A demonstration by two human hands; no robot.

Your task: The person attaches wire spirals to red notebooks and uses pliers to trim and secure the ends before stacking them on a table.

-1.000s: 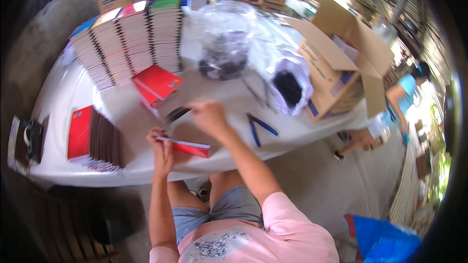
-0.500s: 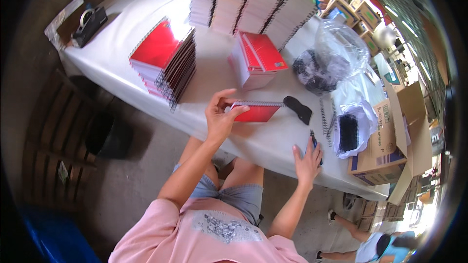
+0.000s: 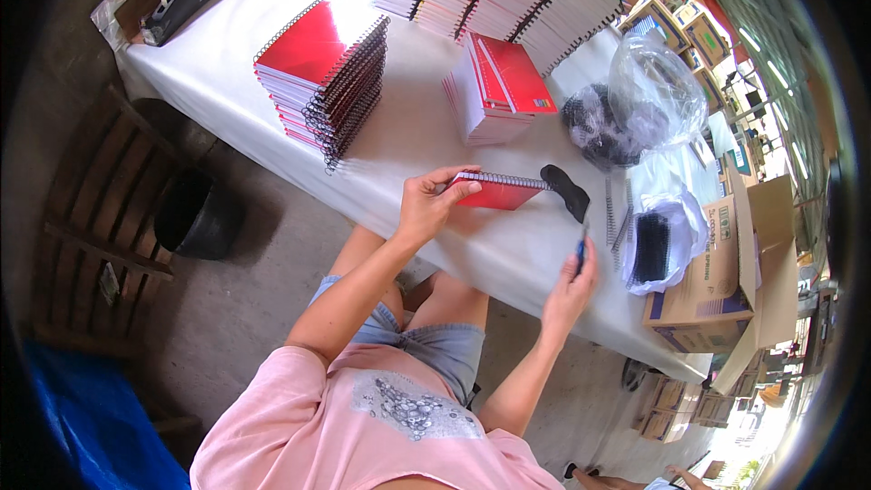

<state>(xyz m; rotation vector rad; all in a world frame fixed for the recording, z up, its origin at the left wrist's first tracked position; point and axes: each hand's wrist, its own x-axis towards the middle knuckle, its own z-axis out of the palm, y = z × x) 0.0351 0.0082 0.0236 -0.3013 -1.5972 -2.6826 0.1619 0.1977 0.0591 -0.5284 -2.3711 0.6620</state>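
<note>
Left hand pinches a red spiral notebook by its near end, holding it at the front edge of the white table. Right hand is closed around blue-handled pliers, just right of the notebook at the table edge. Stack of red spiral notebooks sits further left; clear bag of black coils behind; cardboard box to the right.

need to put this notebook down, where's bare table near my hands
Bare white tablecloth lies between the stack of red spiral notebooks and the short pile of red-covered booklets, and along the near edge below the red notebook in the left hand. Crowded beside the right hand: black wire coils, clear plastic bags, brown cardboard box.
</note>
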